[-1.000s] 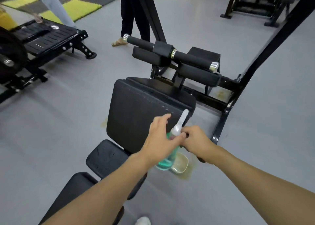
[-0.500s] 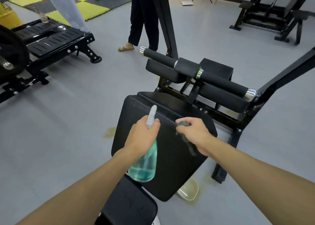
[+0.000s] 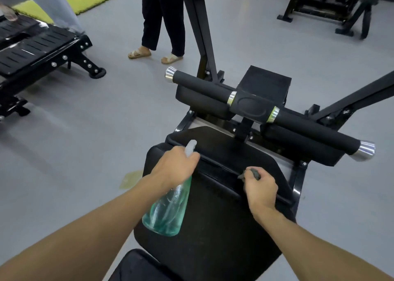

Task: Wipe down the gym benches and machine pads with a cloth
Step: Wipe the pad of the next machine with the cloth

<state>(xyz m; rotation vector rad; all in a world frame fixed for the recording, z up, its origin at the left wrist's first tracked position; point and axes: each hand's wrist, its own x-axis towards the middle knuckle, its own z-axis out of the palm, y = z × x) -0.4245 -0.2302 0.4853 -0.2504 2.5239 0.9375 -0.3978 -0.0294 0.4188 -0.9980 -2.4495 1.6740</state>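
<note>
From the head camera, the left hand (image 3: pixel 174 165) is wrapped round the neck of a green spray bottle (image 3: pixel 168 208) at the centre of the frame, its pale nozzle aimed at the far edge of the black seat pad (image 3: pixel 223 227). The right hand (image 3: pixel 261 190), just right of centre, pinches a small dark cloth (image 3: pixel 253 172) bunched in its fingertips and hovering at or on the pad's upper ridge; I cannot tell whether it touches. With the nozzle so close to the pad's far edge, a squeeze could send spray past it onto the metal frame or the grey floor (image 3: pixel 106 131), which would leave a slippery patch near the person in sandals (image 3: pixel 162 14) standing at the top centre. The cloth is balled so tight that little of it would meet the pad, so streaks or missed strips are likely, and the foam rollers (image 3: pixel 298 125) at the right could be skipped altogether
</note>
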